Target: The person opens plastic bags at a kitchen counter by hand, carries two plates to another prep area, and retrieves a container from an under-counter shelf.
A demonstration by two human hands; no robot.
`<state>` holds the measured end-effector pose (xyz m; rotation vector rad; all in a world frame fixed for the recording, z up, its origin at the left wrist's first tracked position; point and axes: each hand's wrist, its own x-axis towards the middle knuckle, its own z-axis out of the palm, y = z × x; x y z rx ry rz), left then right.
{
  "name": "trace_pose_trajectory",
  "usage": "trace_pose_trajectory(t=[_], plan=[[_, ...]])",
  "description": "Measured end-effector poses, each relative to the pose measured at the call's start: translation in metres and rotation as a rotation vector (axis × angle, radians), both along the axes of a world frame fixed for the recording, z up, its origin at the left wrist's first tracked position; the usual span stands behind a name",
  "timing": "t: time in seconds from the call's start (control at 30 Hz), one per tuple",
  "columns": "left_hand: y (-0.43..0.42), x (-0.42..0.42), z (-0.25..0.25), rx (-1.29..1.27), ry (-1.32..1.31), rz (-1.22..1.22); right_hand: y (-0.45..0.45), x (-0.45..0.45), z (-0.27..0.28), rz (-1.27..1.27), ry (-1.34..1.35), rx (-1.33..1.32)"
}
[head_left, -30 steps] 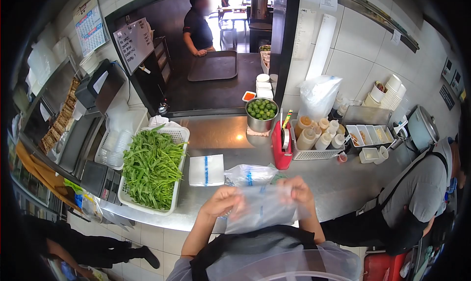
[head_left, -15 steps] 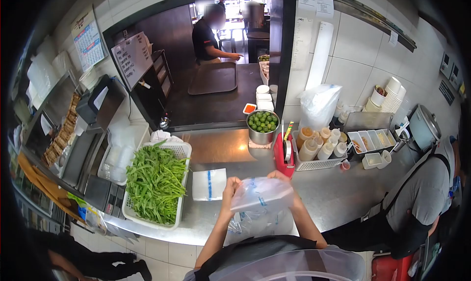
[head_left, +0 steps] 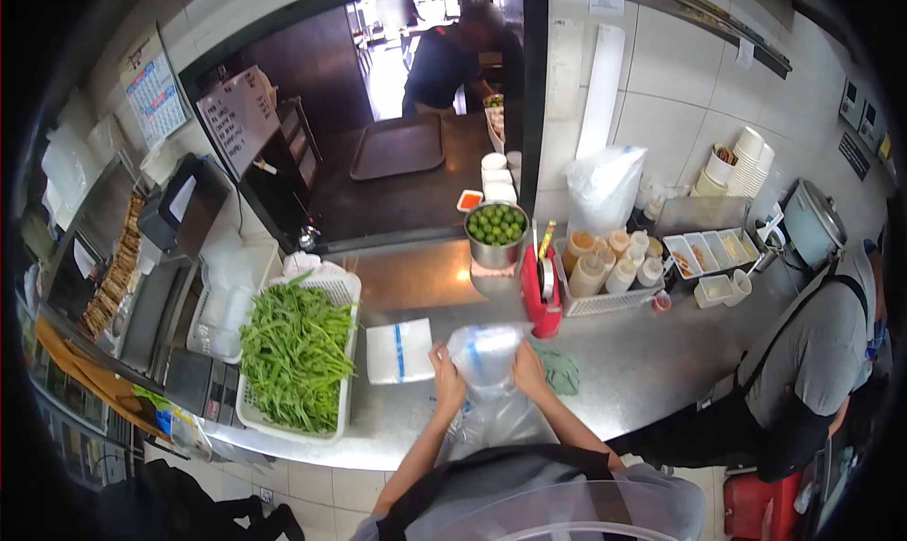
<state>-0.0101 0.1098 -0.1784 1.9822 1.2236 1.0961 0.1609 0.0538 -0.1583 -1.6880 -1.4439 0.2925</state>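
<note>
A clear plastic bag (head_left: 488, 360) with blue print is stretched upright between my two hands. My left hand (head_left: 449, 378) pinches its left edge, and my right hand (head_left: 529, 367) grips the right edge. More clear plastic (head_left: 487, 423) spreads over the counter edge beneath them, close to my body. Left of my left hand lies a flat white packet (head_left: 383, 354) with a blue stripe. A crumpled green cloth (head_left: 559, 369) is just right of my right hand, with a red tape dispenser (head_left: 541, 300) behind it.
Leafy greens fill a white basket (head_left: 351, 352) on the left. Beyond my hands stands a metal pot (head_left: 496, 252) of green limes. Squeeze bottles (head_left: 588, 274) are in a basket at right. One person (head_left: 803, 352) stands at right, another (head_left: 449, 64) beyond the window.
Both hands have drawn closer together, and the bag is narrower and more upright. The green cloth now shows. The person beyond the window has shifted right and leans over.
</note>
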Motion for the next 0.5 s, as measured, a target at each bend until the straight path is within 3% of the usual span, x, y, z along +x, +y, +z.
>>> trace_pose_trajectory(t=[0.1,0.17,0.23,0.3,0.4,0.5], plan=[[-0.004,-0.014,0.006,-0.053,0.013,-0.125,-0.001,0.013,0.002,0.089,0.138,0.049],[-0.017,-0.031,0.015,-0.057,0.074,-0.16,-0.021,0.019,0.004,0.031,0.093,-0.031],[-0.043,-0.051,0.055,-0.138,0.157,-0.248,-0.044,0.023,0.027,-0.024,0.044,-0.062],[-0.056,-0.069,0.075,-0.373,0.202,-0.436,-0.062,0.022,0.059,-0.033,0.003,-0.039],[-0.078,-0.061,0.102,-0.651,-0.117,-0.655,-0.081,0.012,0.09,0.082,-0.009,-0.02],[-0.092,-0.031,0.121,-0.497,-0.13,-0.602,-0.077,-0.02,0.127,0.288,0.02,0.005]])
